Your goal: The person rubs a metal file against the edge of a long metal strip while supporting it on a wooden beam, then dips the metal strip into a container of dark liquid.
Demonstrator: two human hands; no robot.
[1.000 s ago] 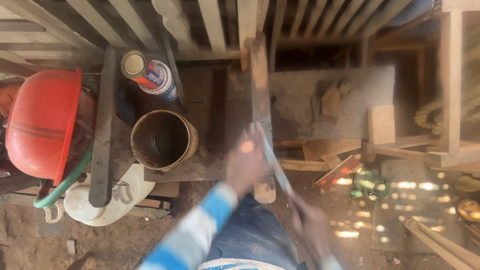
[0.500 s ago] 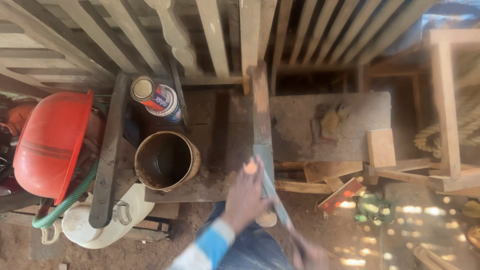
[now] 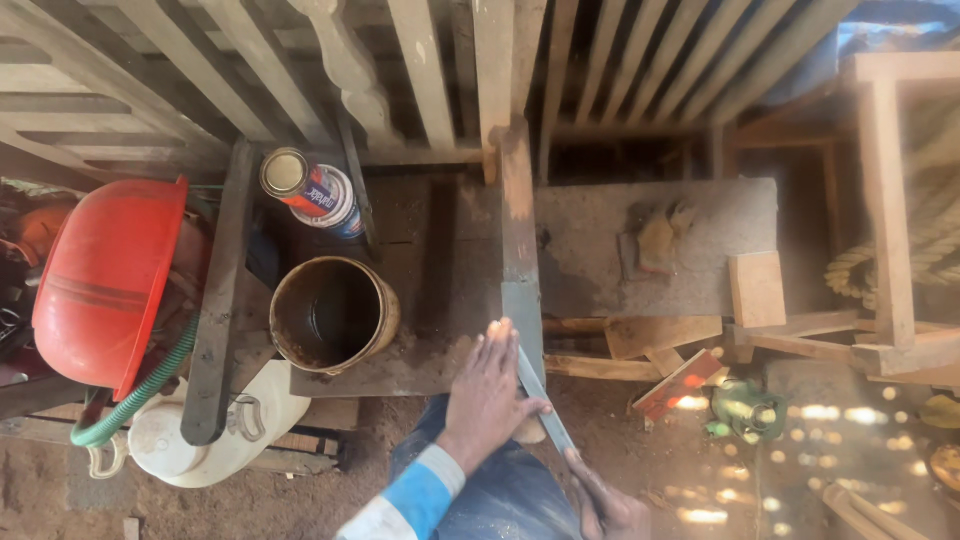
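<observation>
Head view, left to right: red basin (image 3: 100,280), rusty open can (image 3: 333,315) on a dark board (image 3: 440,290), left hand (image 3: 487,395) flat, fingers spread, pressing a narrow wooden slat (image 3: 520,300); right hand (image 3: 605,505) gripping the slat's near end

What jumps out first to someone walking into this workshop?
A big red basin tilted at the left edge, beside an open rusty can on a dark board. In front, the left hand presses on an upright plank while the right hand holds a thin blade against it.
</observation>
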